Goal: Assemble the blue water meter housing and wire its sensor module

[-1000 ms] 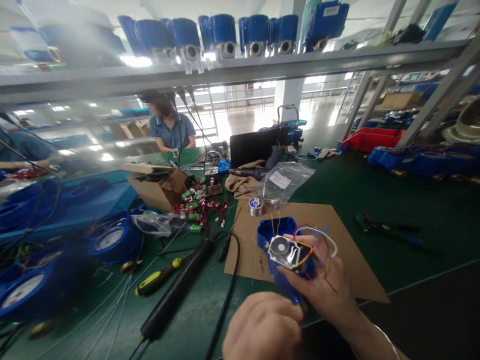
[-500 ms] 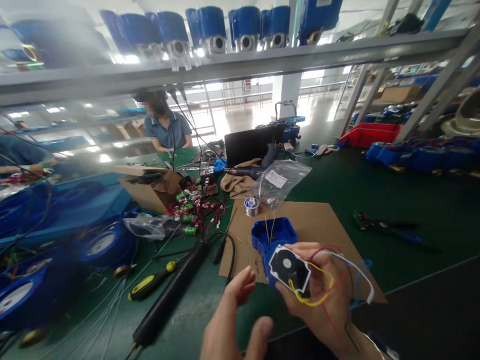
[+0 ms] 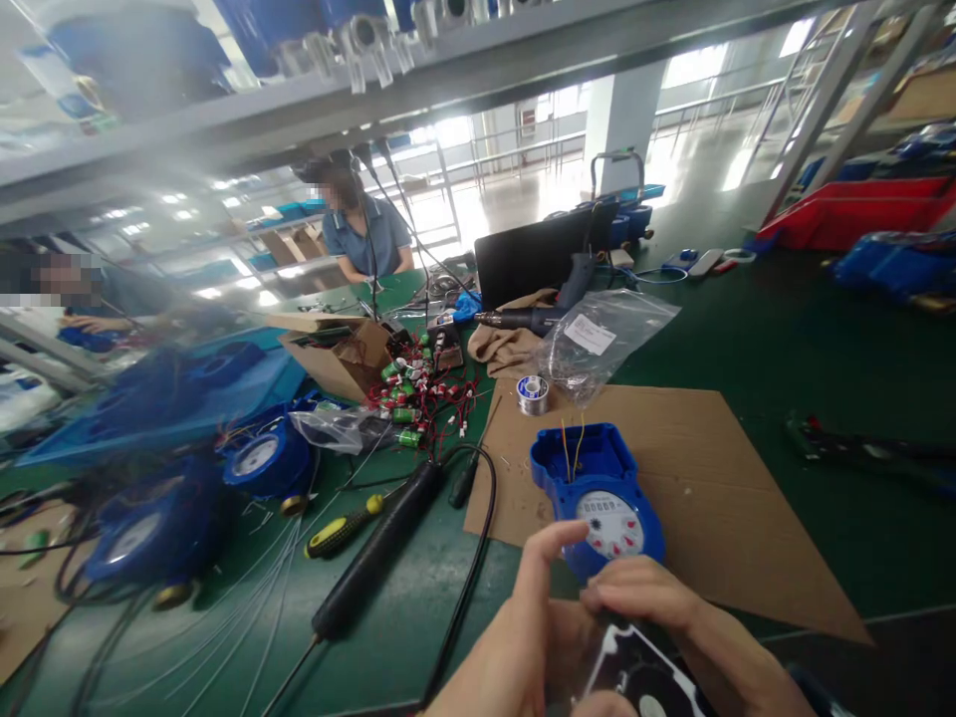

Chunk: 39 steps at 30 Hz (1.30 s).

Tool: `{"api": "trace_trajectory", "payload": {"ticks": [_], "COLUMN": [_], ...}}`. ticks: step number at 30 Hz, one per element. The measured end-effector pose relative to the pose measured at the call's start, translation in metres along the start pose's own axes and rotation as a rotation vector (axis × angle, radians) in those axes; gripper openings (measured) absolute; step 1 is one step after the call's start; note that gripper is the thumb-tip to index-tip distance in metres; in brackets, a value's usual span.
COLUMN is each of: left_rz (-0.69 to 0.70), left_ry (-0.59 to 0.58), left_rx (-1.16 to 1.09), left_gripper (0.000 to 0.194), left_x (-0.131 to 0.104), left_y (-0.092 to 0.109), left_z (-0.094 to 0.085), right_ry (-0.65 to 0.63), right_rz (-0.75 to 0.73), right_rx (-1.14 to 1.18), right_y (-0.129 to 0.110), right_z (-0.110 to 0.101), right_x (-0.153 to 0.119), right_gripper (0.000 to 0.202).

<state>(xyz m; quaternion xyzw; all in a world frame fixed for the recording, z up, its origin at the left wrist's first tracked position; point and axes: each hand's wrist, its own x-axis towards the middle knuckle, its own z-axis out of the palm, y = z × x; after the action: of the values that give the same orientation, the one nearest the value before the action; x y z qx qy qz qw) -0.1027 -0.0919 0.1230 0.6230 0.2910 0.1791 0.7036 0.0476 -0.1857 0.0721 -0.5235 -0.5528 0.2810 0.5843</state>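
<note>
At the bottom edge, a black electronic module [image 3: 634, 665] with a white border is partly out of view. My right hand [image 3: 702, 622] wraps over its far side and grips it. My left hand [image 3: 523, 627] closes on it from the left, thumb over its near edge and forefinger stretched forward. The module's wires are hidden. Just beyond my fingers lies a blue water meter [image 3: 648, 518] with a white dial [image 3: 616, 528]. Its open compartment [image 3: 590, 453] faces up, with thin yellow and orange wires standing out of it.
Cardboard [image 3: 717, 478] lies under the meter, with a solder reel [image 3: 533, 394] at its back edge. Leftward are a black rod-like tool [image 3: 380, 548], a screwdriver [image 3: 344, 528], several green batteries [image 3: 407, 416] and more blue meters [image 3: 261, 458]. Pliers [image 3: 858, 448] lie right. A person [image 3: 365, 234] sits opposite.
My right hand has brought the module down and toward me, uncovering the meter's dial. My left hand has moved right and closed on the module. The camera view has shifted.
</note>
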Motion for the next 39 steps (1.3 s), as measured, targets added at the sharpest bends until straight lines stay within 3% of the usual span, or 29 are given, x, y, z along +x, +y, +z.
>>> {"api": "trace_trajectory", "payload": {"ticks": [2,4,5,7,8,11,14,17,21,23,26,29,32,35,39], "left_rz": [0.029,0.107,0.146,0.146,0.131,0.103,0.132,0.200,0.316,0.524,0.686,0.715,0.741,0.718,0.575], "left_ry": [-0.112,-0.177,-0.127,0.101,0.104,0.007,-0.060,-0.041,0.185,0.262,0.087,-0.016,-0.009,-0.106,-0.250], "left_rx": [0.171,0.464,0.750,1.002,1.101,1.313,1.429,1.459,1.362,1.168,0.930,0.838,0.806,0.835,0.906], "left_gripper": [0.069,0.058,0.044,0.025,0.019,0.011,0.012,0.011,0.011,0.006,0.014,0.026,0.027,0.026,0.019], "left_x": [0.016,0.045,0.063,0.102,0.120,0.158,0.171,0.167,0.132,0.106,0.076,0.066,0.067,0.074,0.086], "left_y": [0.008,0.012,0.012,0.006,0.001,-0.020,-0.033,-0.029,0.003,0.019,0.033,0.036,0.041,0.053,0.068], "left_z": [-0.016,-0.038,-0.050,-0.073,-0.082,-0.095,-0.094,-0.093,-0.086,-0.074,-0.049,-0.035,-0.034,-0.034,-0.026], "right_ry": [-0.009,0.062,0.087,0.138,0.166,0.245,0.217,0.238,0.234,0.203,0.191,0.186,0.138,0.146,0.161], "right_rz": [0.014,0.017,0.016,0.026,0.037,0.053,0.031,0.020,0.002,0.019,0.036,0.064,0.060,0.034,0.011], "right_rx": [0.075,0.124,0.127,0.115,0.116,0.131,0.147,0.225,0.304,0.329,0.336,0.297,0.155,0.026,0.031], "right_y": [-0.001,0.003,0.007,0.016,0.020,0.028,0.029,0.028,0.031,0.032,0.031,0.027,0.023,0.019,0.013], "right_z": [-0.009,-0.019,-0.024,-0.034,-0.038,-0.048,-0.051,-0.051,-0.049,-0.047,-0.042,-0.038,-0.035,-0.032,-0.029], "right_x": [0.008,0.014,0.016,0.017,0.018,0.019,0.022,0.025,0.027,0.029,0.033,0.035,0.034,0.032,0.032], "right_gripper": [0.035,0.041,0.044,0.046,0.046,0.045,0.044,0.047,0.045,0.044,0.042,0.043,0.055,0.072,0.085]}}
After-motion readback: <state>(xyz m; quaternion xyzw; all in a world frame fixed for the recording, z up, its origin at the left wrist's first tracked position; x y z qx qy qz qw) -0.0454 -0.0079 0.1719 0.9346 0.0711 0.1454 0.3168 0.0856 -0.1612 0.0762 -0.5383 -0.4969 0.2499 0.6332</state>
